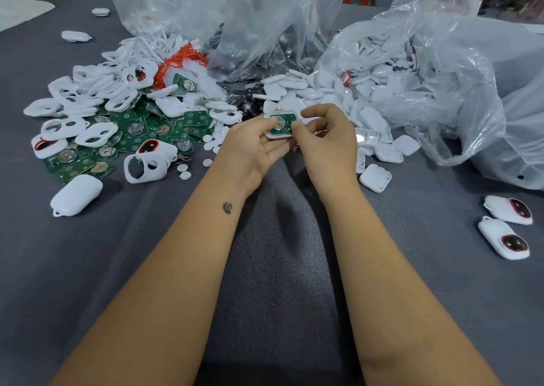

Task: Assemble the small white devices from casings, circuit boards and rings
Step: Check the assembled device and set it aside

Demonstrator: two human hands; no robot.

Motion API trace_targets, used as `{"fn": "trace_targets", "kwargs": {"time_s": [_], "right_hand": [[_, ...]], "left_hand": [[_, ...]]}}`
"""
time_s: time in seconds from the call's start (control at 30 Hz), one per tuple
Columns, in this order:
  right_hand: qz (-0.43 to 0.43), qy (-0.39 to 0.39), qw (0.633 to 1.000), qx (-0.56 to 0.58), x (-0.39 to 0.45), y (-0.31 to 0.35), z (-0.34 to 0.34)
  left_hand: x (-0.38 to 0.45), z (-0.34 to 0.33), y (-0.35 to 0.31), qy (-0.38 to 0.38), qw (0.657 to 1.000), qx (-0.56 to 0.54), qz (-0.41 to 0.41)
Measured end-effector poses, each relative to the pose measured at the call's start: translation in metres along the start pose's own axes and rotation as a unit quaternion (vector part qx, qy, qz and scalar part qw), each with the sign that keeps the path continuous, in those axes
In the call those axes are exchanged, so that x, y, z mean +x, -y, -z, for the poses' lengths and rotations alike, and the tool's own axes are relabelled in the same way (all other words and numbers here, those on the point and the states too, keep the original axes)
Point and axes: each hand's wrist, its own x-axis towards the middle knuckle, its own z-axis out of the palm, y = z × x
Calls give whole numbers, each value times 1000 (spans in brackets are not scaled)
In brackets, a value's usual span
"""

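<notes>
A white casing (283,135) with a green circuit board (285,123) seated inside is held above the grey table. My left hand (253,147) cradles it from below, thumb on the board. My right hand (327,138) pinches its right edge with thumb and forefinger. To the left lie loose green circuit boards (138,132) and white front casings with holes (97,134). Orange rings (182,57) sit in a heap behind them. White back covers (375,176) spread out on the right.
Clear plastic bags (441,70) of parts stand at the back and right. Two assembled white devices with red rings (507,225) lie at the right edge. A closed white device (76,195) lies front left. Small white discs (185,171) are scattered near my left hand.
</notes>
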Motion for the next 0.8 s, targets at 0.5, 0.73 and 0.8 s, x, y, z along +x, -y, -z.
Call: {"fn": "trace_targets", "kwargs": {"time_s": [0.5, 0.73, 0.8], "right_hand": [[-7, -20, 1000, 16, 3, -2, 3], [-24, -19, 999, 32, 3, -2, 2], [-56, -11, 996, 75, 3, -1, 3]], "left_hand": [[0, 3, 2, 48, 996, 66, -27], [2, 5, 5, 54, 994, 83, -35], [3, 6, 5, 53, 994, 87, -39]]}}
